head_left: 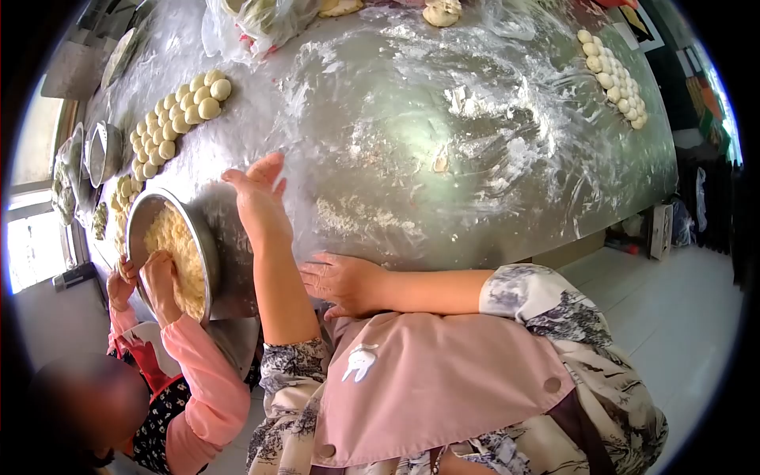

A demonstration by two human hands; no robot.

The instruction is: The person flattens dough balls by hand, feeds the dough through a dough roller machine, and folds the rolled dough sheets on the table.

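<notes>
My left hand (261, 202) is raised over the left part of the metal table (475, 214), its fingers apart and nothing in them. To its left are rows of pale dough balls (180, 111) and a steel bowl (207, 245) of crumbly yellow filling (180, 257). My right hand (348, 285) is at the table's near edge in front of my apron (443, 380), fingers spread and holding nothing. White flour (507, 119) is smeared across the tabletop beyond both hands.
A co-worker in pink sleeves (210, 388) has one hand (162, 281) in the bowl. More dough balls (613, 79) lie at the far right. A plastic bag (257, 28) and a dough lump (442, 12) sit at the far edge. Metal bowls (103, 154) stand left.
</notes>
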